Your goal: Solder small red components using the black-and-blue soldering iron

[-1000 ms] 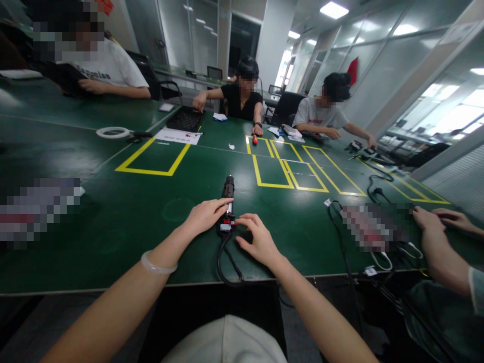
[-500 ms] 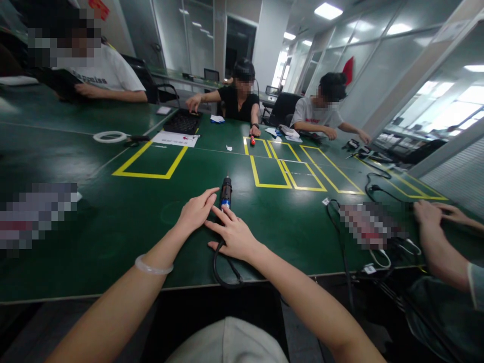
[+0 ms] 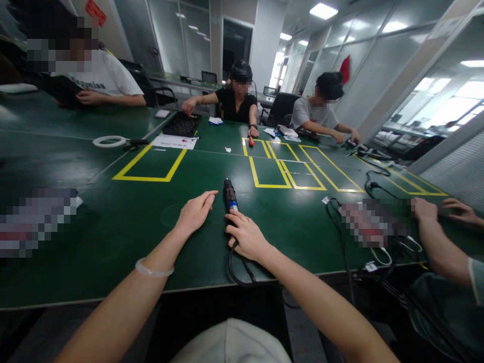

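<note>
An electric screwdriver [image 3: 230, 194], black with a blue band and a thin bit at its tip, lies on the green table [image 3: 124, 232] in front of me, pointing away. My right hand [image 3: 247, 234] has its fingers curled over the rear of the tool. From under that hand a black cable [image 3: 231, 264] loops toward the table's near edge. To the left of the screwdriver, my left hand [image 3: 196, 212] rests on the tabletop with fingers stretched out, touching no tool. A pale bracelet [image 3: 154, 269] circles my left wrist.
Yellow tape outlines [image 3: 270, 185] mark the tabletop ahead. A paper sheet [image 3: 174, 141] and a black tray [image 3: 181, 124] lie at far left. Across the table, a person's hand [image 3: 253, 132] is at a red-handled tool [image 3: 251, 142]. At right are a blurred box [image 3: 365, 222] with cables and a co-worker's hand [image 3: 424, 209].
My right hand has shifted right with the screwdriver, pulling it away from my left hand. Its fingers, spread before, are now curled on the tool. My left hand has barely moved.
</note>
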A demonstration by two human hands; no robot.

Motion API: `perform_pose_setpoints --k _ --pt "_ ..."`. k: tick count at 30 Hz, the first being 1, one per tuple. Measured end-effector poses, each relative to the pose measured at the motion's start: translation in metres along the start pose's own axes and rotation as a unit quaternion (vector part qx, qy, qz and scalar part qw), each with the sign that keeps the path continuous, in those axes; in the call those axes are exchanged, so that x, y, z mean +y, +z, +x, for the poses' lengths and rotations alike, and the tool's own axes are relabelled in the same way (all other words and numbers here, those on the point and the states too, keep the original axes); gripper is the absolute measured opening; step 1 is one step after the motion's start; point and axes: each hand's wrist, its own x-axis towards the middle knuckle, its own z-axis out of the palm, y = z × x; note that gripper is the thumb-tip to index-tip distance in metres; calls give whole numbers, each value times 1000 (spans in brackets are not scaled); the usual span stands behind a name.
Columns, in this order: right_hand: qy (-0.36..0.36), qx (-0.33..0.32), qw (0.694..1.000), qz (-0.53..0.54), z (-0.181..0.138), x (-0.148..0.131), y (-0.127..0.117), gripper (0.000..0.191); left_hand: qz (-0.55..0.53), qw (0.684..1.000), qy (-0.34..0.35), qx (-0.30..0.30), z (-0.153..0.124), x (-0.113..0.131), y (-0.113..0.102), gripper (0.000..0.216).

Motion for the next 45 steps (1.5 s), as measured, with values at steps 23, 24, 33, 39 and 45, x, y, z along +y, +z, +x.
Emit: perform_pose_setpoints --k 23,24,33,39,45 --pt "196 82 974 -73 -192 190 -72 29 0 999 19 -50 -2 -1 7 48" --pt "198 80 974 -69 -198 194 -74 33 1 998 17 -52 -2 -1 7 48" --pt "232 43 970 -62 -230 205 -99 41 -2 998 20 -61 -3 2 6 48" --pt "270 39 952 -138 -235 197 -109 43 -1 998 19 -65 -4 5 5 47" --pt "354 12 899 -259 -236 183 -110 53 2 997 19 -71 -4 6 6 46"
